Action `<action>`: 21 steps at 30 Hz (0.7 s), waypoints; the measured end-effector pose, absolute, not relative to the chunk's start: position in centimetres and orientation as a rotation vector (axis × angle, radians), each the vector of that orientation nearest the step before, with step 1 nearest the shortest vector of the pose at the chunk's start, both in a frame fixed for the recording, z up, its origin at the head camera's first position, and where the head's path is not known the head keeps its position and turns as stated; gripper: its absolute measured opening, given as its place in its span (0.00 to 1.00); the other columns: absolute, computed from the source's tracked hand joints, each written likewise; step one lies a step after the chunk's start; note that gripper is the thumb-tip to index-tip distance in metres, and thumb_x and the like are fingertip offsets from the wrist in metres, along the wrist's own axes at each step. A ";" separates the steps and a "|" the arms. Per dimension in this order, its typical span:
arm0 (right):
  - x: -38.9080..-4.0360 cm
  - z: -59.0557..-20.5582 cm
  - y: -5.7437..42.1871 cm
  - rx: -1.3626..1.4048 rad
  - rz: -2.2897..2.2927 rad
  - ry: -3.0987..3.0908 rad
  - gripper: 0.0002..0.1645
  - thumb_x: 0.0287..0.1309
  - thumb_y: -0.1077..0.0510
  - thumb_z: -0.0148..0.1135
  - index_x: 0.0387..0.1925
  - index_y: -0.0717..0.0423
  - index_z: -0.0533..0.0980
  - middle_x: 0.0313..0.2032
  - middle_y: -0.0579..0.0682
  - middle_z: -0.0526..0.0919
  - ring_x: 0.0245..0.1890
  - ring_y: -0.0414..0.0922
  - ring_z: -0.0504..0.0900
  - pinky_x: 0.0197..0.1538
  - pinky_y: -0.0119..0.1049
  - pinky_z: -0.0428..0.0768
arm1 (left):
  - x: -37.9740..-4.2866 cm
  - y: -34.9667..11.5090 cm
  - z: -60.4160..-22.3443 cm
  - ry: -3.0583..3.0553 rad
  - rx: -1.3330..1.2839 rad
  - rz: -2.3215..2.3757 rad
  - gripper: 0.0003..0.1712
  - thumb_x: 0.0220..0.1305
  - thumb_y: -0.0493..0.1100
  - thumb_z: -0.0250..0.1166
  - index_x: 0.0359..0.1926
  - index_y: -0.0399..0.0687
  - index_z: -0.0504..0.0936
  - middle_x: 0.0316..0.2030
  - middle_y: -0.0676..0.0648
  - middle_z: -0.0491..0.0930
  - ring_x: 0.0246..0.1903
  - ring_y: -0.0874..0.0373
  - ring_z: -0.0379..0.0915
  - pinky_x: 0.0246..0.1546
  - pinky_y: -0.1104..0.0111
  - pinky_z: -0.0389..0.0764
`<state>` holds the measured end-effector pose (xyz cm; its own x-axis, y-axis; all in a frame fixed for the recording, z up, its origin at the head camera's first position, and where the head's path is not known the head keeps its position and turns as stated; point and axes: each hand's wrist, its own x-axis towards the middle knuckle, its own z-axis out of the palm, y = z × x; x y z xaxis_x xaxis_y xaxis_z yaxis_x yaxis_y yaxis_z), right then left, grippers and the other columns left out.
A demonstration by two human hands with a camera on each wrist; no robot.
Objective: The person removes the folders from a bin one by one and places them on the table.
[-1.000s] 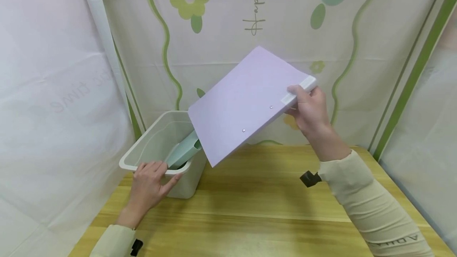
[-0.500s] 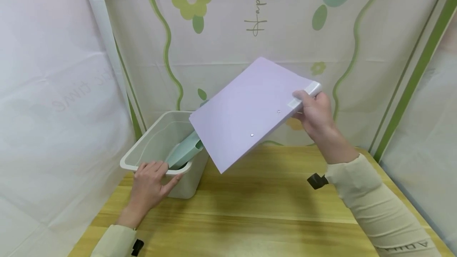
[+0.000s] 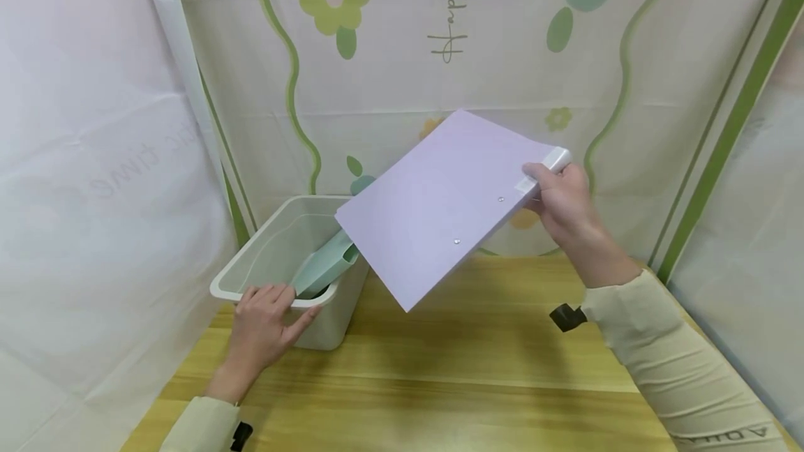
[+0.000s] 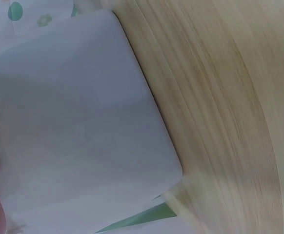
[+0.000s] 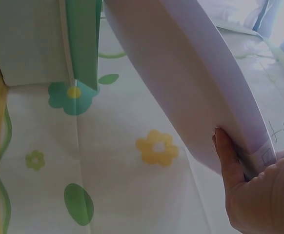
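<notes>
A lilac ring binder or file folder (image 3: 433,208) hangs tilted above the table, its near corner beside a white plastic bin (image 3: 276,229). My right hand (image 3: 562,201) grips it by the spine end, thumb on the cover and fingers underneath; the right wrist view shows the folder (image 5: 191,73) from its underside. My left hand (image 3: 264,323) holds the front rim of the bin, fingers curled over it. Inside the bin leans a mint-green folder or file holder (image 3: 323,267), partly hidden behind the lilac one. The left wrist view is filled mostly by the bin's wall (image 4: 83,122).
The bin stands at the left rear of a wooden table (image 3: 452,382). A printed cloth wall (image 3: 389,89) with flowers closes off the back, and plain white cloth (image 3: 94,229) hangs at the left side. More cloth (image 3: 747,215) hangs on the right.
My right hand has drawn the lilac folder a little to the right and down, away from the bin. The left hand, the bin and the mint-green folder stay put.
</notes>
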<state>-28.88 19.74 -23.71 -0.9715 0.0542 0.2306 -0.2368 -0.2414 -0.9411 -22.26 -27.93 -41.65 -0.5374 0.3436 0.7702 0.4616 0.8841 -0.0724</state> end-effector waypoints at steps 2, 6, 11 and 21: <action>-28.9 -23.7 19.9 0.229 2.324 -1.816 0.37 0.73 0.60 0.57 0.75 0.64 0.54 0.62 0.57 0.70 0.55 0.49 0.81 0.51 0.40 0.84 | -22.2 -27.9 -41.6 -2.191 -0.574 -0.170 0.35 0.70 0.74 0.49 0.26 0.49 0.69 0.23 0.51 0.73 0.24 0.51 0.71 0.35 0.53 0.71; -29.1 -23.7 20.3 0.221 2.332 -1.821 0.39 0.73 0.60 0.58 0.76 0.66 0.52 0.65 0.59 0.68 0.62 0.54 0.77 0.53 0.39 0.83 | -22.2 -27.9 -41.6 -2.191 -0.570 -0.166 0.35 0.70 0.75 0.49 0.26 0.49 0.69 0.22 0.50 0.73 0.24 0.50 0.70 0.35 0.53 0.71; -29.3 -23.8 20.8 0.202 2.319 -1.847 0.41 0.74 0.58 0.57 0.77 0.68 0.49 0.71 0.65 0.60 0.70 0.57 0.68 0.55 0.37 0.81 | -22.3 -28.0 -41.7 -2.187 -0.567 -0.165 0.36 0.71 0.75 0.48 0.26 0.49 0.69 0.22 0.51 0.72 0.24 0.51 0.69 0.35 0.53 0.71; -29.9 -24.0 22.0 0.168 2.307 -1.940 0.41 0.77 0.55 0.51 0.78 0.68 0.44 0.75 0.66 0.53 0.73 0.57 0.63 0.59 0.35 0.78 | -22.3 -28.1 -41.8 -2.191 -0.569 -0.162 0.35 0.70 0.75 0.50 0.28 0.48 0.71 0.22 0.50 0.74 0.24 0.51 0.70 0.35 0.51 0.72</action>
<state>-29.95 21.98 -23.99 -0.9864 0.0218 0.1632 -0.1645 -0.1697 -0.9717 -22.31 -28.15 -41.77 -0.5397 0.3432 0.7687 0.4527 0.8882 -0.0787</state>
